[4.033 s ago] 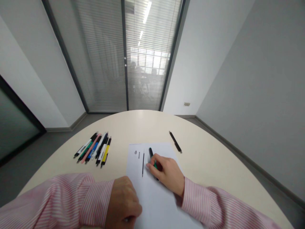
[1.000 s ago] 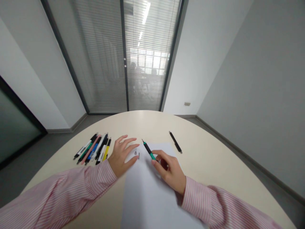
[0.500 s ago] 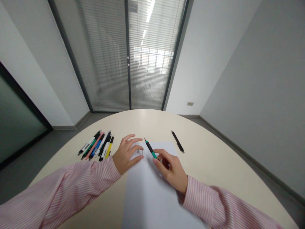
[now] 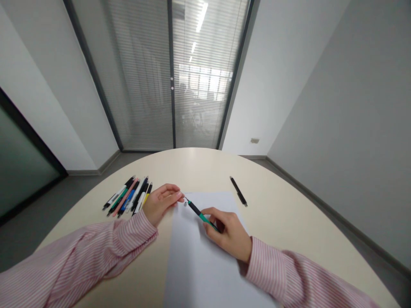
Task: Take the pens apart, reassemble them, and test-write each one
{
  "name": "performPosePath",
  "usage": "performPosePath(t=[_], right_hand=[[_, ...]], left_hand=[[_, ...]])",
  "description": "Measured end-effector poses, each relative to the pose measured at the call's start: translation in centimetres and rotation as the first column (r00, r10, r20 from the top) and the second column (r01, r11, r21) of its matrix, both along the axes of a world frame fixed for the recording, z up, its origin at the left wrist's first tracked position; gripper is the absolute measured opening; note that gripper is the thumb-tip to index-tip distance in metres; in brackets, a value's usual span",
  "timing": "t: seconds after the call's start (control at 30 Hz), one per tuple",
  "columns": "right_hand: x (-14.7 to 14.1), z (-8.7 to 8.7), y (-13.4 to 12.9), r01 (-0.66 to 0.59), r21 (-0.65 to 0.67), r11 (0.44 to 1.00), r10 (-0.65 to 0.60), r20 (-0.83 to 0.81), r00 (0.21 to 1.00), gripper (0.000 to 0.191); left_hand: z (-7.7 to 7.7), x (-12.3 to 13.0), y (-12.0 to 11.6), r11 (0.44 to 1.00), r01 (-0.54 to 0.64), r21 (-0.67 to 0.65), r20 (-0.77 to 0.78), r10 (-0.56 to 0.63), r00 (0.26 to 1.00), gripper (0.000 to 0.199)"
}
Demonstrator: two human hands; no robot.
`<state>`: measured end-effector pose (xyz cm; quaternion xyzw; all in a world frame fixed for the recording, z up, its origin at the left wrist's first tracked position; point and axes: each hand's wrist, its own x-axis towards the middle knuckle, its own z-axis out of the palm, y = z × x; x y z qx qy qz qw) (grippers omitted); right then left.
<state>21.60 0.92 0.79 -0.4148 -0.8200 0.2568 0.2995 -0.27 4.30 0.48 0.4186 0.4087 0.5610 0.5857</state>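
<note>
My right hand (image 4: 227,233) grips a green pen (image 4: 196,211) with a black grip section, tilted over the sheet of white paper (image 4: 199,265). The thin tip points up and left toward my left hand (image 4: 163,202). That hand is closed, thumb and fingertips pinched together right at the pen's tip. Whether the fingers touch the tip or hold some small part is too fine to make out. A small dark mark (image 4: 185,204) shows on the paper just below the fingertips.
Several pens (image 4: 126,196) in mixed colours lie side by side to the left, close to my left wrist. A lone black pen (image 4: 238,191) rests right of the paper. The round pale table (image 4: 289,231) curves away toward a glass partition with blinds.
My left hand has gone from spread fingers to a pinch at the pen's tip. The green pen has tilted lower, its tip moving left and down.
</note>
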Motion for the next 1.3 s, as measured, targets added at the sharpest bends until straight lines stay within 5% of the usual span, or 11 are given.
performPosePath(t=[0.3, 0.53, 0.73, 1.03, 1.13, 1.23, 1.3], right_hand=[[0.0, 0.1, -0.1, 0.011, -0.005, 1.000, -0.011, 0.010, 1.000, 0.024], [-0.1, 0.2, 0.0, 0.007, -0.001, 1.000, -0.007, 0.006, 1.000, 0.023], [0.0, 0.3, -0.1, -0.025, 0.019, 0.999, 0.025, -0.005, 1.000, 0.023], [0.1, 0.3, -0.2, -0.001, 0.035, 0.999, 0.001, -0.014, 1.000, 0.023], [0.2, 0.1, -0.1, 0.060, 0.051, 0.997, -0.058, -0.038, 0.998, 0.023], [0.2, 0.0, 0.1, 0.109, 0.053, 0.993, -0.106, -0.066, 0.992, 0.022], [0.2, 0.0, 0.1, 0.113, 0.047, 0.992, -0.110, -0.070, 0.992, 0.022]], left_hand=[[0.7, 0.1, -0.2, 1.000, -0.026, 0.002, 0.057, 0.025, 0.998, 0.036], [0.1, -0.1, -0.2, 0.990, 0.062, 0.126, -0.148, -0.043, 0.988, 0.026], [0.8, 0.1, -0.5, 0.988, 0.114, 0.104, -0.329, -0.074, 0.942, 0.025], [-0.1, -0.5, 0.1, 0.975, 0.121, 0.186, -0.317, -0.057, 0.947, 0.034], [-0.5, -0.8, 0.3, 0.930, 0.145, 0.337, -0.540, 0.065, 0.839, 0.032], [-1.0, -1.1, 0.4, 0.774, 0.314, 0.550, -0.755, 0.301, 0.583, 0.032], [-1.4, -1.1, 0.5, 0.693, 0.412, 0.592, -0.787, 0.387, 0.480, 0.031]])
